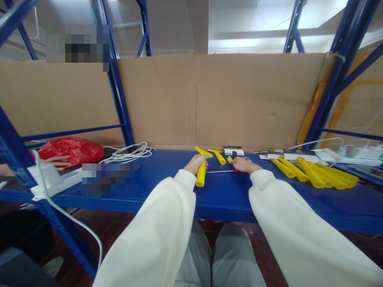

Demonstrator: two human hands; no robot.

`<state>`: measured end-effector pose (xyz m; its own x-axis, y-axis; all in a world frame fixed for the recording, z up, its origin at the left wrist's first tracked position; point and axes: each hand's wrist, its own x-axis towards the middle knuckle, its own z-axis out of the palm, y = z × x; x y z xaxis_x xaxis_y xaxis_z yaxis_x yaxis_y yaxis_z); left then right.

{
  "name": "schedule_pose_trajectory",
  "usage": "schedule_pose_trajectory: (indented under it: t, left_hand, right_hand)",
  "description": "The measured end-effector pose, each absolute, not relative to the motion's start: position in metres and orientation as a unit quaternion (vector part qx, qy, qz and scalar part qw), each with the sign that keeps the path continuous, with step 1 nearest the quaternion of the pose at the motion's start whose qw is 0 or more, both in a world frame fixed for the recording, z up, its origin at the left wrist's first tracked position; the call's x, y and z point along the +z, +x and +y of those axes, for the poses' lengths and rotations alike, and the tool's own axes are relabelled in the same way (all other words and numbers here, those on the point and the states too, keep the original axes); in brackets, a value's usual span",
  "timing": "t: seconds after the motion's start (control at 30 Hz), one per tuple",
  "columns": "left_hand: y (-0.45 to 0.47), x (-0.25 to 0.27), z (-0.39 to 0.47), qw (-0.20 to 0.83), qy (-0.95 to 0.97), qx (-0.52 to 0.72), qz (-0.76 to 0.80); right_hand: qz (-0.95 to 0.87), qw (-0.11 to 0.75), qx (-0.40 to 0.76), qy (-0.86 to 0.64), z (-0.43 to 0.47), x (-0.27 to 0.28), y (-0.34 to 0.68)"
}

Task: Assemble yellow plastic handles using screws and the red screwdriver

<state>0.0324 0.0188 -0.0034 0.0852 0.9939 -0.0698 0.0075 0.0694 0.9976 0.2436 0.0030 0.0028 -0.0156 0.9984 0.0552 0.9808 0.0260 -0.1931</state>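
Note:
My left hand [195,163] is closed around a yellow plastic T-shaped handle [201,175], its hollow round end tilted toward me. In my right hand [243,164] is a screwdriver [220,172]; its thin metal shaft points left toward the handle, and a bit of red grip shows under the palm. A small yellow piece [229,158] sits at the right fingertips; whether they pinch it I cannot tell. Just behind, between the hands, lies another yellow T-shaped handle [220,156]. A small black-and-white packet [233,150] rests near the cardboard.
Several yellow handles [314,173] lie in a row at right, before flat packets [284,154] and a white power strip [362,155]. Coiled white cable [131,152], a red bag [72,151] and another power strip [60,181] are left. Cardboard [239,99] backs the blue shelf [167,191].

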Motion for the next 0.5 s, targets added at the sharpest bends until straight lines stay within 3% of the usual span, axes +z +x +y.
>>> schedule_pose_trajectory:
  t: [0.17,0.5]
  left_hand:
    - [0.032,-0.002,0.015,0.532,0.520,0.440,0.502]
    - [0.033,0.004,0.002,0.513,0.551,0.428,0.499]
  right_hand:
    - [-0.707,0.049,0.059,-0.703,0.002,0.004,0.243]
    - [-0.707,0.058,0.060,-0.703,0.000,0.005,0.242]
